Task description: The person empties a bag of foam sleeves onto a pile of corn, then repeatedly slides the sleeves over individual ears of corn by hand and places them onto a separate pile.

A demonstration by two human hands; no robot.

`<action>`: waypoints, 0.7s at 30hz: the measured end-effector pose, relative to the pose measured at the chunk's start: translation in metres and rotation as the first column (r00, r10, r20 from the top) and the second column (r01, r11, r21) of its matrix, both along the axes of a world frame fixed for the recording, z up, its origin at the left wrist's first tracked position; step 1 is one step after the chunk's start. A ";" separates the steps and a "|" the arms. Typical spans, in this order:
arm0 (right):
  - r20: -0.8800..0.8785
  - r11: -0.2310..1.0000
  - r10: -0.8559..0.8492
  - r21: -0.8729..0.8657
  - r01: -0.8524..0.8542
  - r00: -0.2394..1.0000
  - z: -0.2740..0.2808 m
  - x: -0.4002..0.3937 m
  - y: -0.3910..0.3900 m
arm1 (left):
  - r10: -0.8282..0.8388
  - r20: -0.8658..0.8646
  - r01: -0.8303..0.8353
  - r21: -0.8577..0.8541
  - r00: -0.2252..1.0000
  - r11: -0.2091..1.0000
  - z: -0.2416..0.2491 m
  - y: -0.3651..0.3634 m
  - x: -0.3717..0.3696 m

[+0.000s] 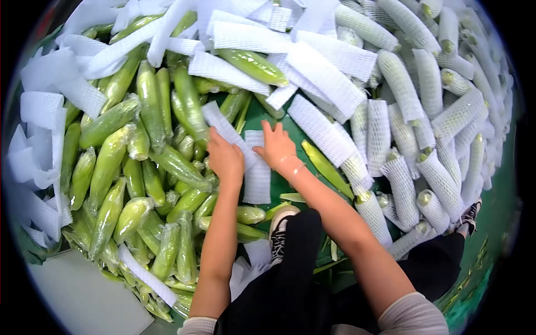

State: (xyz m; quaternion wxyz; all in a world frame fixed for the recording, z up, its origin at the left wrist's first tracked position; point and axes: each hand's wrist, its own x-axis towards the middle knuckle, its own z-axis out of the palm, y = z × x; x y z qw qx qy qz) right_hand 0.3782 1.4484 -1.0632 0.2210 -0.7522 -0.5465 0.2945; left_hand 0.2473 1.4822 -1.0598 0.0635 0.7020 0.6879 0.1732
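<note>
My left hand (pixel 225 156) has its fingers curled at the lower end of a green, film-wrapped corn cob (pixel 191 106). Beside that hand a white foam sleeve (pixel 223 124) lies slanted, partly hidden by it. My right hand (pixel 277 148) is open, its fingers spread over the green floor sheet. Its thumb points to the left hand, close to a second flat foam sleeve (pixel 257 184). The two hands are apart. A bare cob-shaped green husk piece (pixel 326 168) lies to the right of my right hand.
Film-wrapped corn (pixel 111 162) is heaped at left. Loose foam sleeves (pixel 254 38) lie across the top and left edge. Corn in foam netting (pixel 399 84) fills the right side. A pale board (pixel 86 296) lies at lower left. My shoe (pixel 277 237) is below the hands.
</note>
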 end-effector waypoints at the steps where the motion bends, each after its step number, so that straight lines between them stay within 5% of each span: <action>1: -0.008 1.000 0.010 0.003 -0.010 1.000 -0.018 -0.008 0.005 | -0.025 0.006 0.025 -0.076 1.000 0.997 -0.012 -0.001 -0.009; 3: -0.165 0.982 0.181 0.076 -0.171 0.970 -0.045 -0.013 0.008 | -0.065 0.067 0.065 -0.009 0.996 0.998 0.005 -0.018 -0.023; 5: -0.191 0.912 -0.018 0.400 0.094 0.981 -0.046 0.016 -0.009 | -0.277 0.220 0.282 0.007 0.935 0.959 0.025 -0.043 -0.053; 7: -0.342 0.864 -0.276 0.321 0.388 0.898 -0.020 0.069 -0.029 | -0.304 0.223 0.348 -0.198 0.926 0.916 0.057 -0.083 -0.080; 8: -0.713 0.821 -0.325 0.114 0.560 0.622 -0.019 0.093 -0.040 | -0.351 0.153 0.380 -0.479 0.924 0.791 0.076 -0.100 -0.090; 9: -0.965 0.796 -0.200 -0.059 0.602 0.170 0.000 0.106 -0.050 | -0.418 0.097 0.354 -0.719 0.903 0.598 0.094 -0.109 -0.096; 12: -0.971 0.879 -0.097 -0.187 0.438 -0.219 0.022 0.100 -0.069 | -0.582 0.282 0.590 -0.671 0.763 0.448 0.122 -0.111 -0.096; 13: -0.947 0.910 -0.059 -0.180 0.373 -0.315 0.024 0.076 -0.071 | -0.479 0.381 0.611 -0.482 0.791 0.627 0.109 -0.103 -0.087; 15: -0.931 0.952 -0.036 -0.142 0.270 -0.363 -0.001 0.031 -0.075 | -0.294 0.667 0.539 -0.191 0.684 0.820 0.103 -0.070 -0.044; 17: -0.943 0.938 -0.093 -0.191 0.290 -0.321 0.005 -0.011 -0.072 | -0.185 0.869 0.616 -0.161 0.459 0.771 0.074 -0.054 -0.020; 19: -1.000 0.880 -0.015 -0.018 0.474 -0.010 0.000 -0.035 -0.079 | 0.151 0.924 0.545 -0.332 0.350 0.770 0.051 -0.059 -0.005; 20: -1.000 0.880 -0.016 -0.020 0.474 -0.011 0.001 -0.031 -0.080 | 0.152 0.924 0.545 -0.334 0.351 0.769 0.045 -0.064 -0.002; 21: -0.978 0.889 0.004 0.098 0.447 0.207 0.003 -0.023 -0.083 | 0.253 0.910 0.491 -0.393 0.328 0.777 0.039 -0.070 -0.001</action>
